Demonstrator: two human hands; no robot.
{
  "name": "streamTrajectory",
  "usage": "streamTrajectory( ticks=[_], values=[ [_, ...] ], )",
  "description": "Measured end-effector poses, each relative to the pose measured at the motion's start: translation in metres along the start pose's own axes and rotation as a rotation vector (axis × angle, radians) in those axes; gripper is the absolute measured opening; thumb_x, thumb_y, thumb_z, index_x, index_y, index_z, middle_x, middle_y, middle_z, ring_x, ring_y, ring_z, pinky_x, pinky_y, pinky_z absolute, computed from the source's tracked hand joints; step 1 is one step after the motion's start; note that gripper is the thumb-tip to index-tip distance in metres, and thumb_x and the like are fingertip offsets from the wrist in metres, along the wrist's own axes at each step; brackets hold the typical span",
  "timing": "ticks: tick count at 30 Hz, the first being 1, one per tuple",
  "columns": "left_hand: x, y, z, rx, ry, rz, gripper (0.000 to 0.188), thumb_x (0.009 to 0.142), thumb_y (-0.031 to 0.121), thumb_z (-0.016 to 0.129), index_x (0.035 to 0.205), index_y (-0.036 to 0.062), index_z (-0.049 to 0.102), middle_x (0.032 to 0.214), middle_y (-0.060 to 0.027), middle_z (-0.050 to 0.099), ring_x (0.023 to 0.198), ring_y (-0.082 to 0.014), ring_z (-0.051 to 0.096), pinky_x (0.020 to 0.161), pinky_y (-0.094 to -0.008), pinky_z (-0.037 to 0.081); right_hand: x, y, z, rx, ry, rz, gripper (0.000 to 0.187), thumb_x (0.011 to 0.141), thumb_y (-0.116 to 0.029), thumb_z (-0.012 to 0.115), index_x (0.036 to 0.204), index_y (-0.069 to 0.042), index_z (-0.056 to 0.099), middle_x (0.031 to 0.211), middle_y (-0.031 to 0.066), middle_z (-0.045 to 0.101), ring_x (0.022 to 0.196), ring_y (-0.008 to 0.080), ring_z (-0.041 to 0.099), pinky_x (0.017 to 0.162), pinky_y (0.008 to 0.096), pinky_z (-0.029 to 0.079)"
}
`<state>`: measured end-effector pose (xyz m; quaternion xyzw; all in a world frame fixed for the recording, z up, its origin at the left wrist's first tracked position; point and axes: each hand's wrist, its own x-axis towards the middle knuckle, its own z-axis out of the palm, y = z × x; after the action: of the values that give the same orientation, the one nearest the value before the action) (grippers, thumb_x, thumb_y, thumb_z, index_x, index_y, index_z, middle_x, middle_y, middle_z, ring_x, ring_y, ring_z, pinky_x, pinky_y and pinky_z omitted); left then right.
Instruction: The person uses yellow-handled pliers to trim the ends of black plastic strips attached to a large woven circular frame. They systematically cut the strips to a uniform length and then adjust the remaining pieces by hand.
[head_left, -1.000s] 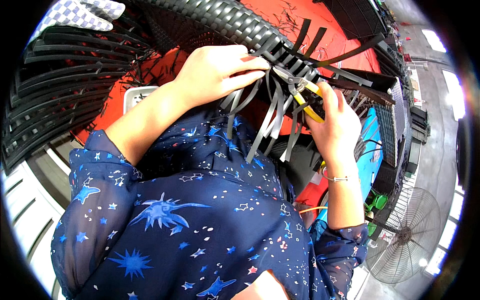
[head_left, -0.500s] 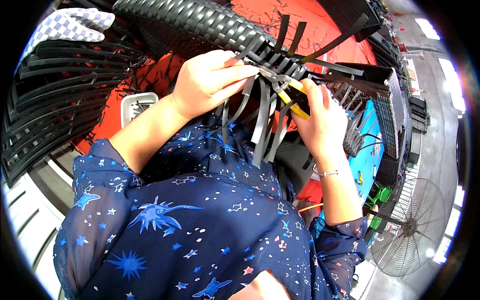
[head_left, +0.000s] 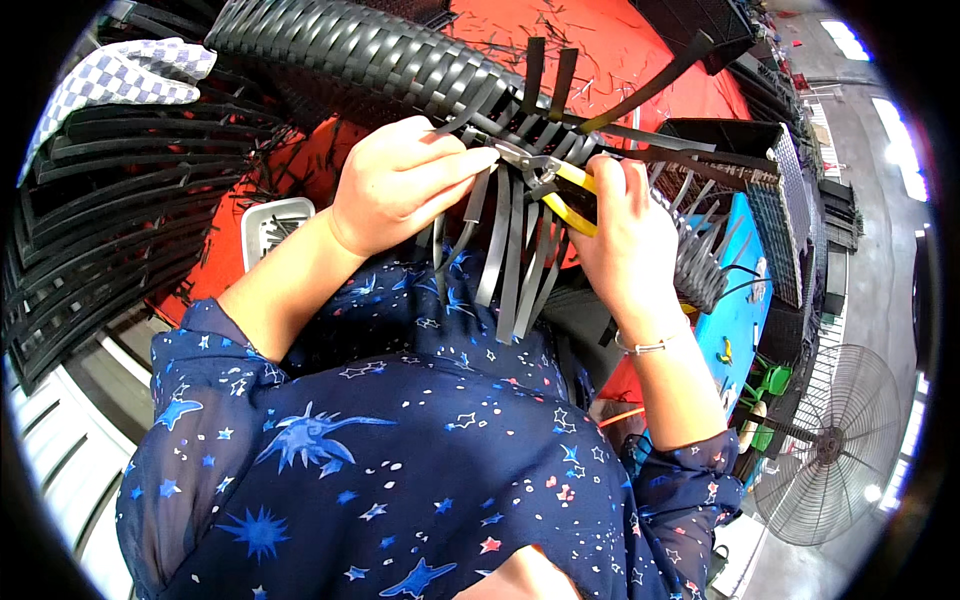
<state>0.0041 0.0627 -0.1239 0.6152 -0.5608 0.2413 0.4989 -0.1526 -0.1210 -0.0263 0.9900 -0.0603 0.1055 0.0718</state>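
Observation:
A black woven band (head_left: 370,55) of flat plastic strips slants across in front of me. Loose strip ends (head_left: 510,250) hang from its right part toward my lap, and a few others stick up and away. My left hand (head_left: 395,190) is closed in a pinch at the band's near edge, on a black strip (head_left: 478,197) that hangs below the fingertips. Around the yellow handles of a pair of pliers (head_left: 541,170) my right hand (head_left: 635,245) is wrapped. The jaws point left and meet the weave right beside my left fingertips; what lies between them is too small to tell.
Red cloth (head_left: 590,35) strewn with black scraps lies beyond the band. At left are a pale tray (head_left: 252,237), a rack of curved black strips (head_left: 130,190) and a checked glove (head_left: 125,85). Right are a blue surface (head_left: 725,300), dark woven pieces (head_left: 790,225) and a large fan (head_left: 830,445).
The band, both hands and the pliers have shifted slightly left and toward me together. Both hands keep their hold, and the pliers' jaws stay beside my left fingertips.

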Motion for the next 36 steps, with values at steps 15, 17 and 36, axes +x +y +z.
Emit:
streamTrajectory(
  ticks=[15, 17, 36],
  values=[
    [0.001, -0.004, 0.001, -0.038, 0.006, 0.01, 0.034, 0.074, -0.002, 0.074, 0.108, 0.0019, 0.074, 0.081, -0.0062, 0.067, 0.066, -0.0207, 0.061, 0.062, -0.0323, 0.044, 0.009, -0.002, -0.008, 0.004, -0.119, -0.01, 0.054, 0.067, -0.009, 0.083, 0.11, -0.005, 0.05, 0.113, 0.0193, 0.06, 0.088, 0.0372, 0.067, 0.073, 0.0421, 0.056],
    [0.003, -0.002, -0.001, -0.03, 0.006, 0.013, 0.033, 0.074, -0.002, 0.074, 0.108, 0.0019, 0.074, 0.081, -0.0064, 0.067, 0.066, -0.0208, 0.061, 0.062, -0.0323, 0.044, 0.009, -0.003, -0.008, 0.014, -0.133, -0.008, 0.056, 0.066, -0.009, 0.084, 0.111, -0.005, 0.049, 0.115, 0.0194, 0.059, 0.09, 0.0372, 0.067, 0.074, 0.0421, 0.056],
    [-0.003, -0.003, 0.005, -0.087, 0.092, -0.04, 0.03, 0.073, 0.003, 0.077, 0.103, 0.0056, 0.075, 0.079, -0.0049, 0.064, 0.069, -0.0235, 0.058, 0.063, -0.0342, 0.05, 0.003, 0.0, 0.0, -0.005, -0.06, -0.059, 0.05, 0.068, -0.003, 0.078, 0.108, -0.005, 0.048, 0.109, 0.0175, 0.061, 0.082, 0.0364, 0.067, 0.07, 0.0427, 0.056]
  ],
)
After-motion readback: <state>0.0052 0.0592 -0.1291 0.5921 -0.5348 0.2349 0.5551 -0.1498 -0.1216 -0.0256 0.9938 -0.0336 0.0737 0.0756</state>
